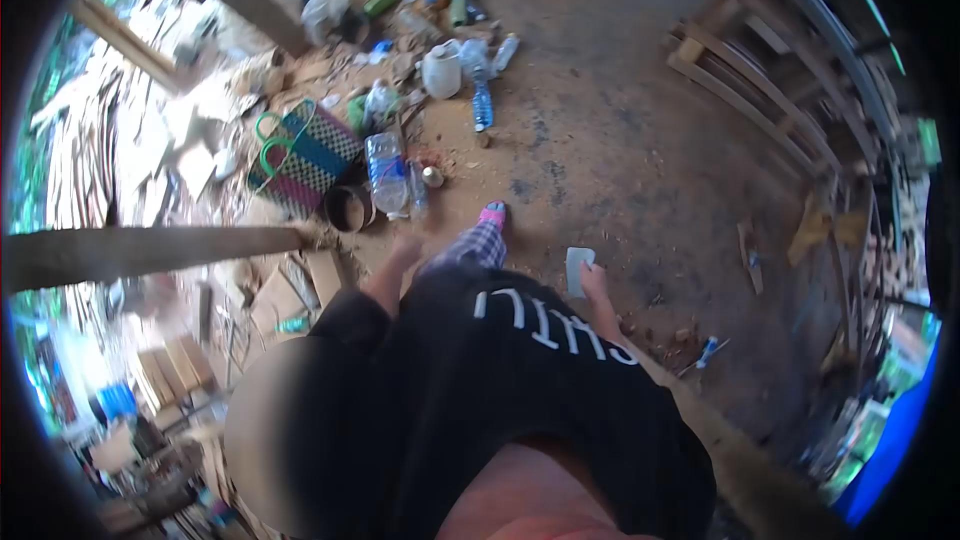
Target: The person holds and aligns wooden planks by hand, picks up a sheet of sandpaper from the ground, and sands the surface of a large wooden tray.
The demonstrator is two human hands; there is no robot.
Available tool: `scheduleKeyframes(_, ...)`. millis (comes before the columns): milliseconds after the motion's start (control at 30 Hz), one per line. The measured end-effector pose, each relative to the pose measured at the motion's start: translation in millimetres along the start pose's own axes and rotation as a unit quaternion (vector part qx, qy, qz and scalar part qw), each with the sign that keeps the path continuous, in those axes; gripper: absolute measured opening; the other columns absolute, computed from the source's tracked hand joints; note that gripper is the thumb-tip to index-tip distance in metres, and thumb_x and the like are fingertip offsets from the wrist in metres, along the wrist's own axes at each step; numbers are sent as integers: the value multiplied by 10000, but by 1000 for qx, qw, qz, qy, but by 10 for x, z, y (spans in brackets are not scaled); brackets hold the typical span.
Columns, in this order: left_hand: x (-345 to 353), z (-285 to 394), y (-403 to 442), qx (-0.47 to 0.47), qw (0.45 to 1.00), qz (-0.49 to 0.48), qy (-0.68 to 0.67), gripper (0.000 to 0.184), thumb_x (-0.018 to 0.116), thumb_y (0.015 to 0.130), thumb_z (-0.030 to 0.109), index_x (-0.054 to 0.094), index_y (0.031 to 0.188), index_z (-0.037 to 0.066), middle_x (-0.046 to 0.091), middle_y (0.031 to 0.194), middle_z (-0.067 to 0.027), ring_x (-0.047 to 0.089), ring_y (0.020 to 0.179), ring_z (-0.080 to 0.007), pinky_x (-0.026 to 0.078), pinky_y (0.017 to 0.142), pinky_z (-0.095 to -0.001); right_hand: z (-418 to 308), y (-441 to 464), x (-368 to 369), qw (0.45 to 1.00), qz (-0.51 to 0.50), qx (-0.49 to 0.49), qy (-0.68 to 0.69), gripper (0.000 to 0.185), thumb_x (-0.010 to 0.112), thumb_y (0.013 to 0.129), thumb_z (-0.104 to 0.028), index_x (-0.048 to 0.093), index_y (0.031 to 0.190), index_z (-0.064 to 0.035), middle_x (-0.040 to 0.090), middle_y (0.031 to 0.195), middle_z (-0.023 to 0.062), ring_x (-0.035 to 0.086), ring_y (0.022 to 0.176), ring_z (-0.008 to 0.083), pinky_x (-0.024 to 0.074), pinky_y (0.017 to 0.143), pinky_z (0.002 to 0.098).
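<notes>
My right hand (pixel 594 280), beside my right hip, is closed on a flat pale grey-blue rectangular piece (pixel 576 268) with rounded corners; its exact kind does not show. On the other side, my left hand (pixel 405 248) hangs low in front of my body, smeared by motion, so its fingers cannot be made out. Nearest to it are a large clear plastic bottle (pixel 386 176) and a dark round pot (pixel 349 208) on the ground. One foot in a pink sandal (pixel 493 212) is forward on the brown floor.
A checkered woven basket (pixel 318 148) stands left of the bottles. Beyond are a white jug (pixel 441 72) and a blue-tinted bottle (pixel 483 105) among litter. A wooden post (pixel 160 252) is at the left; a wooden frame (pixel 755 105) lies at the right.
</notes>
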State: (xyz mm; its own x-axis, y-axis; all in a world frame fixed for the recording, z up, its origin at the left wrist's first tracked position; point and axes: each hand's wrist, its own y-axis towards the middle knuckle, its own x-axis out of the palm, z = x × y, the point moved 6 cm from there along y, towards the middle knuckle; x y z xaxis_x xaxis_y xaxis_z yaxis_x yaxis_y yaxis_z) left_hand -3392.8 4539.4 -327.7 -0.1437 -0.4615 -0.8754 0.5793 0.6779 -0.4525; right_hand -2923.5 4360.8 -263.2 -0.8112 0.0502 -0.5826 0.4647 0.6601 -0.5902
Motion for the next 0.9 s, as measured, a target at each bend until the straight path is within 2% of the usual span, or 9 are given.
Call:
scheduleKeyframes(100,-673,-37,686,-198,912,-104,-344,84,643,769,142,633,718,76,596,628,-80,569,477,-189,415,382,-315,-481,267,-546,996,13,15,-83,466,519,886,-384,641,946,62,631,907,293,610,913,448,461,771,466)
scheduleKeyframes(167,-909,-96,945,-362,700,26,-615,93,618,824,141,641,845,53,587,645,-77,560,483,-168,414,385,-306,-446,389,-826,995,25,32,-91,460,516,893,-375,642,949,64,646,906,271,624,891,420,459,764,454)
scheduleKeyframes(333,-1418,-48,1996,-382,712,38,-588,140,616,833,166,651,888,41,605,673,-70,572,503,-166,433,410,-305,-688,823,-1538,991,39,123,-19,427,526,906,-313,626,966,97,659,864,171,618,781,238,462,708,402)
scheduleKeyframes(433,-1329,-64,2599,-350,744,60,-566,158,618,828,212,664,849,62,627,709,-85,596,521,-180,465,439,-339,-506,1569,-1685,996,-7,64,-56,427,530,904,-308,617,996,100,663,886,175,623,801,246,463,710,404)
scheduleKeyframes(467,-1602,-42,2674,-424,780,79,-454,196,628,814,264,670,779,76,644,699,-90,617,528,-190,488,461,-356,-524,1830,-1740,996,-7,76,-55,429,529,903,-308,616,999,101,663,891,179,623,807,251,464,713,406)
scheduleKeyframes(567,-1274,-85,3219,-444,735,-61,-508,318,615,814,337,661,692,47,629,600,-77,627,515,-206,500,463,-356,-781,2629,-2001,994,-7,96,-57,433,528,902,-308,613,1008,103,661,907,189,625,827,264,465,724,410)
scheduleKeyframes(633,-1075,-124,3675,-399,779,-65,-479,363,607,817,372,665,752,20,633,628,-95,623,518,-212,484,452,-364,-1038,3210,-2313,994,0,93,-57,436,528,901,-308,611,1014,105,660,918,195,627,841,273,466,732,413)
scheduleKeyframes(767,-2461,330,4116,-513,668,-44,-537,432,590,852,425,659,911,2,640,731,-111,621,592,-193,485,518,-369,-1636,4352,-2975,995,12,83,-50,443,526,900,-308,608,1026,109,657,939,208,629,868,291,468,746,419)
scheduleKeyframes(900,-3149,323,5194,-425,638,127,-630,425,572,876,437,652,938,23,615,733,-88,581,610,-173,460,521,-335,-2154,5371,-3598,995,35,81,-50,450,525,898,-307,604,1038,112,654,960,222,632,895,308,469,761,425)
